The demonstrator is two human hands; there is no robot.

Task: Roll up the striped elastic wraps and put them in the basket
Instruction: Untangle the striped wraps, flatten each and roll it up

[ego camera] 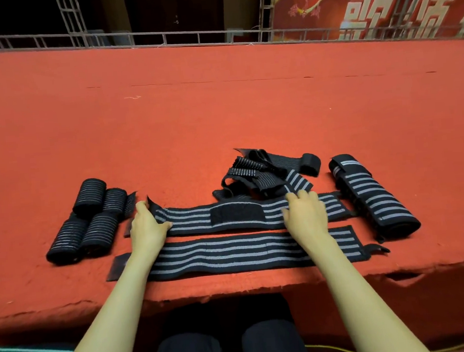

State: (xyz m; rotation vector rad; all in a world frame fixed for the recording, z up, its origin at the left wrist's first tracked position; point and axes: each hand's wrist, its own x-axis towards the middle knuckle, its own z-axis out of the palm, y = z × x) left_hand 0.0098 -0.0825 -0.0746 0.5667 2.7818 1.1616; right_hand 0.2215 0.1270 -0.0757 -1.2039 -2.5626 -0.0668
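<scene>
The left hand's (147,227) fingertips are curling out of sight, so whether they are pinching the upturned end of the far wrap (190,220) is unclear; its thumb is lying flat on the stripes. The right hand (306,211) is pressing that wrap's right part, fingers slightly spread. A near wrap (231,255) is lying flat just inside the carpet's (220,107) frayed edge. Rolled wraps (90,220) are sitting left, a tangled pile (264,173) and a big roll (374,195) right, with open carpet stretching beyond.
</scene>
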